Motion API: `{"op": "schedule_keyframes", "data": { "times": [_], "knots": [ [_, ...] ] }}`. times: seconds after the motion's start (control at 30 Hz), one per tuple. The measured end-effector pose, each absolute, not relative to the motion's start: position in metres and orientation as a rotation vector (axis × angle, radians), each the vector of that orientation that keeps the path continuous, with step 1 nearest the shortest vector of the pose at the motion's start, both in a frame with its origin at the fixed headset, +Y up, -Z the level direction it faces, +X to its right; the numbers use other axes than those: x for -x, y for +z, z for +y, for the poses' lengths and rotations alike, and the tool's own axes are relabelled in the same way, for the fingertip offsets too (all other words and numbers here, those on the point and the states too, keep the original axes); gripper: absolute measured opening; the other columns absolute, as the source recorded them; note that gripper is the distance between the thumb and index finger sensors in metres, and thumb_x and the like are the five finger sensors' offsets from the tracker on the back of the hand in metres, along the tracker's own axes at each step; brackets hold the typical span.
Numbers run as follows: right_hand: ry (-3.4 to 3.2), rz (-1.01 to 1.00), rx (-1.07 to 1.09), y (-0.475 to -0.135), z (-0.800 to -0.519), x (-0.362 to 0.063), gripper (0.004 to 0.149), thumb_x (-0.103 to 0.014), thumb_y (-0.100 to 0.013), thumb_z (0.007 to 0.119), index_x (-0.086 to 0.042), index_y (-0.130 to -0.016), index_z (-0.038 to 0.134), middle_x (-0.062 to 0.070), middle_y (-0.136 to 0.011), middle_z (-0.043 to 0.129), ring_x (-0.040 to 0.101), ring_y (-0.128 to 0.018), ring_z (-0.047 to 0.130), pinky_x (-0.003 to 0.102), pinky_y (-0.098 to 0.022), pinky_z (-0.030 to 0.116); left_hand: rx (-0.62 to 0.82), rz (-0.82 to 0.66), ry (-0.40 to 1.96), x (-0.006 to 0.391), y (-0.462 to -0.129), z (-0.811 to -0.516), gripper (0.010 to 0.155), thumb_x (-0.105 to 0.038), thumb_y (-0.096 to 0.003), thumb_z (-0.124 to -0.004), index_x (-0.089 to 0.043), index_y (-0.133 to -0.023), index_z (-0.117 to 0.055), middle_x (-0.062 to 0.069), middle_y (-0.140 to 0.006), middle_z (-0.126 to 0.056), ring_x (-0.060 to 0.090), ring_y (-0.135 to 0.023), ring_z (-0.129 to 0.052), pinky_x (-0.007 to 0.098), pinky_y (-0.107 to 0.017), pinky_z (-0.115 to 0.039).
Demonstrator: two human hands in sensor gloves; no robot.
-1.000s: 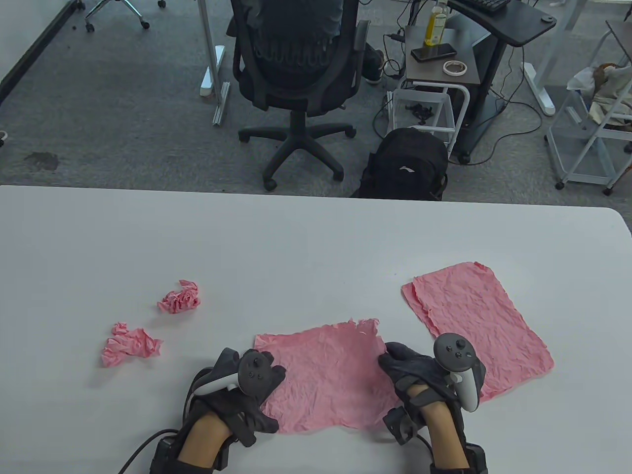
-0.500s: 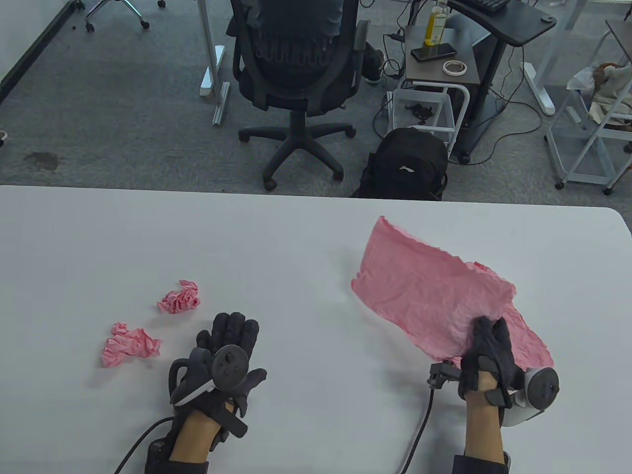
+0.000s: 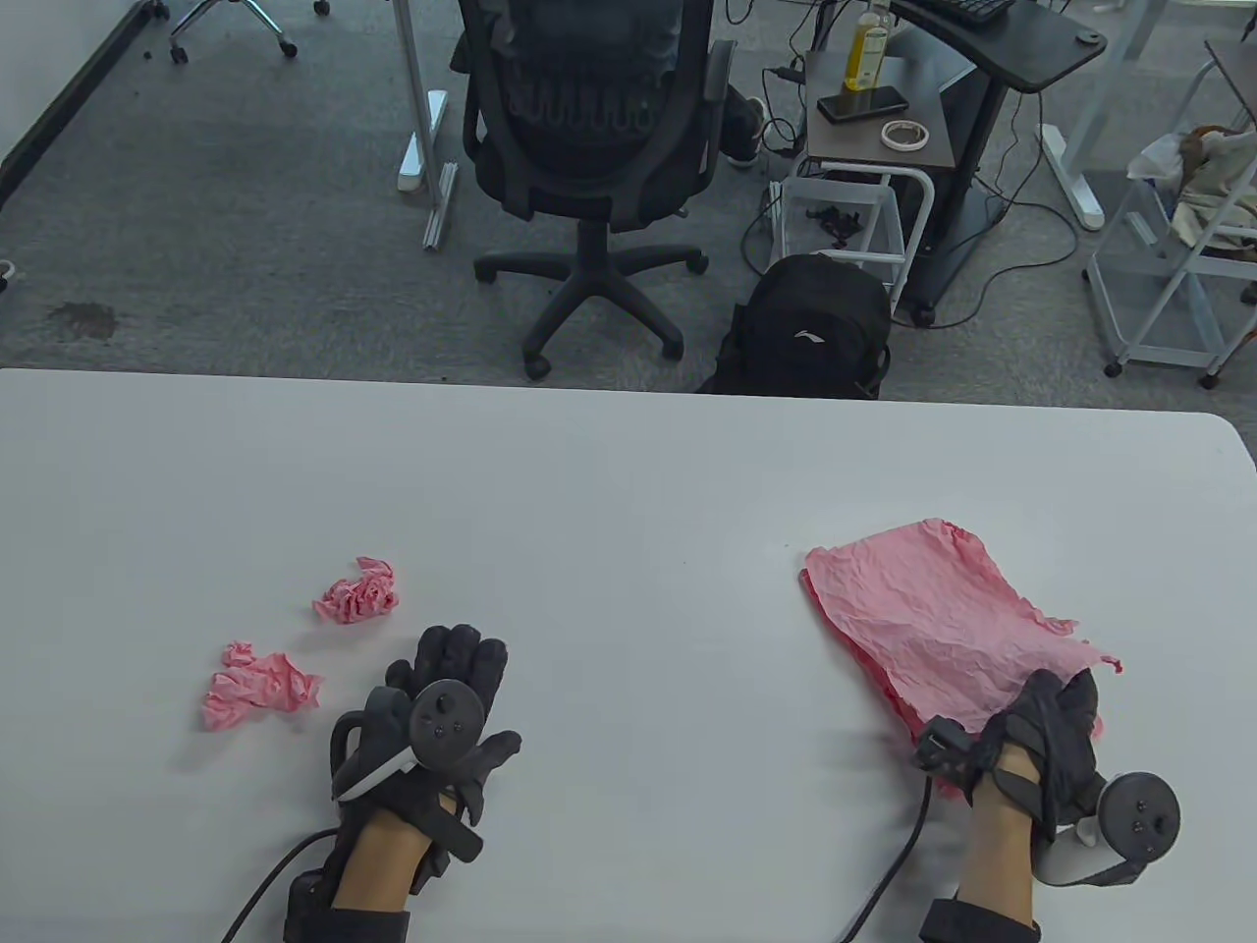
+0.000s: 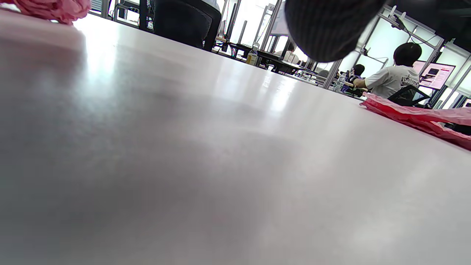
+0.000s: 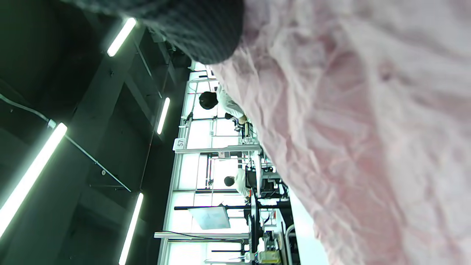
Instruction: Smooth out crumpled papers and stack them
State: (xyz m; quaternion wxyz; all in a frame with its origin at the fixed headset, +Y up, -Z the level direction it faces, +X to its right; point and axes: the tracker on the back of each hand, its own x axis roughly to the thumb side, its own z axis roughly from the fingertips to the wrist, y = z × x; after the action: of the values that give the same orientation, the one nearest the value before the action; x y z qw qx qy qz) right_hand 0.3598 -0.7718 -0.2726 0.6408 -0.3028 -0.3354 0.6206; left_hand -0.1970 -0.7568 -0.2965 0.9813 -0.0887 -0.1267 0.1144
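A pink flattened sheet (image 3: 923, 609) lies on top of another pink sheet at the table's right, its far corner still curling up. My right hand (image 3: 1053, 705) grips this top sheet at its near corner, fingers curled over the edge. The right wrist view shows the wrinkled pink sheet (image 5: 368, 129) close up beside a gloved fingertip (image 5: 198, 29). My left hand (image 3: 454, 678) rests flat on the white table (image 3: 589, 491), fingers straight, holding nothing. Left of it lie two crumpled pink papers, one nearer (image 3: 257, 685) and one farther (image 3: 358, 589).
Beyond the table's far edge stand a black office chair (image 3: 589, 118), a black backpack (image 3: 810, 329) and a small side table with a bottle (image 3: 869, 44). The left wrist view shows bare tabletop (image 4: 184, 147), with the pink stack (image 4: 423, 116) at its right.
My right hand lifted the flattened sheet from the table's middle, carried it right and laid it on the other sheet. My left hand let go and now rests flat on the table.
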Motion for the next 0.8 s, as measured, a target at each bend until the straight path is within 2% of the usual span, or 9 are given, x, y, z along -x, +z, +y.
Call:
{"op": "schedule_keyframes", "data": {
  "times": [0.03, 0.07, 0.1, 0.2, 0.33, 0.5, 0.63, 0.8],
  "knots": [
    [1.453, -0.755, 0.68, -0.272, -0.77, -0.36, 0.055, -0.02, -0.051, 0.073, -0.002, -0.099, 0.053, 0.033, -0.093, 0.072, 0.05, -0.067, 0.089, 0.054, -0.041, 0.078, 0.171, -0.249, 0.233, 0.199, -0.296, -0.755, 0.089, -0.055, -0.0486, -0.076, -0.025, -0.114, -0.024, 0.01, -0.116, -0.012, 0.039, -0.112, -0.009, 0.068, -0.076, -0.023],
    [1.491, -0.738, 0.653, -0.271, -0.766, -0.357, 0.068, -0.024, -0.052, 0.075, -0.003, -0.103, 0.034, 0.034, -0.101, 0.051, 0.054, -0.076, 0.075, 0.057, -0.046, 0.071, 0.162, -0.241, 0.237, 0.202, -0.296, -0.754, 0.089, -0.055, -0.0485, -0.076, -0.025, -0.114, -0.024, 0.011, -0.116, -0.012, 0.039, -0.112, -0.009, 0.068, -0.076, -0.024],
    [1.517, -0.746, 0.655, -0.269, -0.762, -0.357, 0.075, -0.025, -0.053, 0.076, -0.006, -0.103, 0.023, 0.034, -0.104, 0.034, 0.056, -0.082, 0.061, 0.059, -0.051, 0.063, 0.157, -0.231, 0.241, 0.205, -0.296, -0.753, 0.089, -0.055, -0.0486, -0.076, -0.025, -0.114, -0.024, 0.01, -0.116, -0.012, 0.04, -0.112, -0.009, 0.069, -0.076, -0.023],
    [1.753, -0.816, 0.698, -0.261, -0.744, -0.354, 0.08, -0.032, -0.055, 0.075, -0.01, -0.104, 0.015, 0.029, -0.106, 0.017, 0.056, -0.091, 0.039, 0.061, -0.06, 0.049, 0.12, -0.165, 0.263, 0.223, -0.298, -0.747, 0.088, -0.054, -0.0489, -0.076, -0.024, -0.114, -0.024, 0.011, -0.116, -0.011, 0.04, -0.112, -0.009, 0.069, -0.076, -0.023],
    [1.914, -0.952, 0.656, -0.255, -0.727, -0.343, 0.078, -0.033, -0.055, 0.075, -0.012, -0.105, 0.018, 0.027, -0.107, 0.013, 0.055, -0.093, 0.03, 0.062, -0.063, 0.042, 0.01, -0.002, 0.263, 0.26, -0.295, -0.737, 0.086, -0.053, -0.0494, -0.077, -0.024, -0.115, -0.029, 0.011, -0.116, -0.012, 0.041, -0.112, -0.01, 0.069, -0.076, -0.022],
    [2.034, -1.023, 0.469, -0.256, -0.711, -0.315, 0.073, -0.033, -0.055, 0.075, -0.013, -0.105, 0.025, 0.026, -0.108, 0.017, 0.055, -0.093, 0.032, 0.063, -0.063, 0.041, -0.042, 0.247, 0.291, 0.309, -0.29, -0.736, 0.078, -0.05, -0.0504, -0.078, -0.028, -0.116, -0.042, 0.011, -0.116, -0.011, 0.042, -0.111, -0.009, 0.07, -0.075, -0.021],
    [2.106, -0.985, 0.314, -0.264, -0.707, -0.291, 0.071, -0.033, -0.055, 0.075, -0.013, -0.106, 0.03, 0.026, -0.108, 0.02, 0.055, -0.093, 0.033, 0.063, -0.063, 0.041, 0.049, 0.375, 0.33, 0.332, -0.291, -0.749, 0.076, -0.048, -0.0511, -0.078, -0.029, -0.115, -0.043, 0.007, -0.116, -0.009, 0.042, -0.112, -0.009, 0.069, -0.076, -0.021],
    [2.14, -0.894, 0.241, -0.273, -0.714, -0.273, 0.068, -0.033, -0.054, 0.075, -0.012, -0.105, 0.035, 0.027, -0.108, 0.025, 0.055, -0.092, 0.038, 0.063, -0.062, 0.044, 0.177, 0.45, 0.341, 0.342, -0.296, -0.767, 0.078, -0.046, -0.0506, -0.079, -0.029, -0.115, -0.04, 0.006, -0.116, -0.01, 0.043, -0.112, -0.017, 0.067, -0.077, -0.028]
  ]
}}
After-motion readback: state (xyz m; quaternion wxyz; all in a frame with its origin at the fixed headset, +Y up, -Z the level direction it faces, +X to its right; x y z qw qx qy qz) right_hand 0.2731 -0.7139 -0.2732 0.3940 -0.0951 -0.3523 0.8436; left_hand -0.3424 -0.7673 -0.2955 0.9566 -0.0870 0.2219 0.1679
